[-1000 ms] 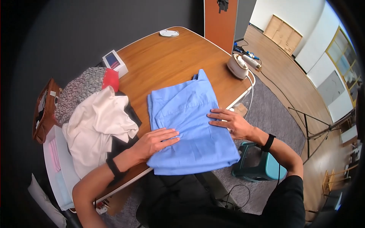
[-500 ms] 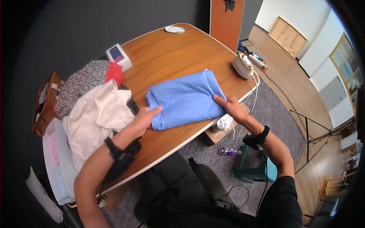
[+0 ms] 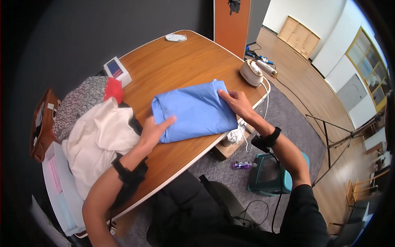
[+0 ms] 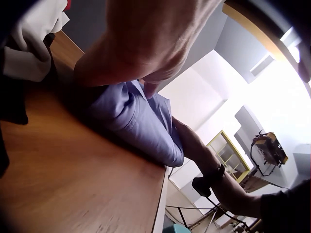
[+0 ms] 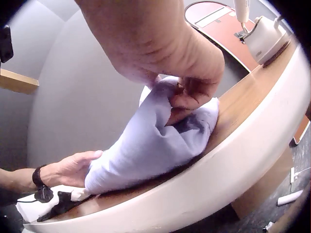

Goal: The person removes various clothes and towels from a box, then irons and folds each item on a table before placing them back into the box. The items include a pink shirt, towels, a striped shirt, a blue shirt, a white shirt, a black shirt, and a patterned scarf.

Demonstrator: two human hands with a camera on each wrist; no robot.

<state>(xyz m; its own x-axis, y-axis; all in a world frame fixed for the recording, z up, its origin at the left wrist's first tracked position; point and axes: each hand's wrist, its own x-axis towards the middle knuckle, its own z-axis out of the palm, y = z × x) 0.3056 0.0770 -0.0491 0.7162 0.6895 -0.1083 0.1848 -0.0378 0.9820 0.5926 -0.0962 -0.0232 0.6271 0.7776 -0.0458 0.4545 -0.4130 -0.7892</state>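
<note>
A folded blue garment (image 3: 197,113) lies as a thick bundle near the table's front edge. At its left end my left hand (image 3: 154,131) grips the fabric, thumb on top and fingers out of sight underneath. The right hand (image 3: 236,103) holds the garment's far right part, its thumb laid over the top. Seen from the right wrist, those fingers (image 5: 194,94) curl into the fabric and the cloth (image 5: 141,141) bunches under them. In the left wrist view the layered side of the garment (image 4: 141,126) rests low over the wooden tabletop.
A cream cloth (image 3: 105,136) and a grey knitted item (image 3: 84,107) pile up on the left beside a white bin (image 3: 63,197). A garment steamer (image 3: 252,73) stands at the right edge with its hose. Farther back are a white box (image 3: 118,72) and a white disc-like object (image 3: 176,38).
The garment was longer and overhung the front edge; its near part is now folded over, making a shorter bundle on the table. Both hands went from lying flat on it to gripping its sides.
</note>
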